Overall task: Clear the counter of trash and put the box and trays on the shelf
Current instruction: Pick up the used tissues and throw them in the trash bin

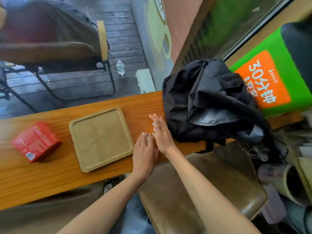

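Head view: wooden counter runs L to R. Both hands sit together at its near edge, btwn tray and bag. Left hand palm down, fingers loosely bent over white paper scraps; can't tell if it grips them. Right hand flat, fingers straight and close together, touching the scraps' R side. Tan square tray lies flat just L of the hands. Red box further L on counter, apart from tray. Black backpack slumped on counter's R end, just beside right hand.
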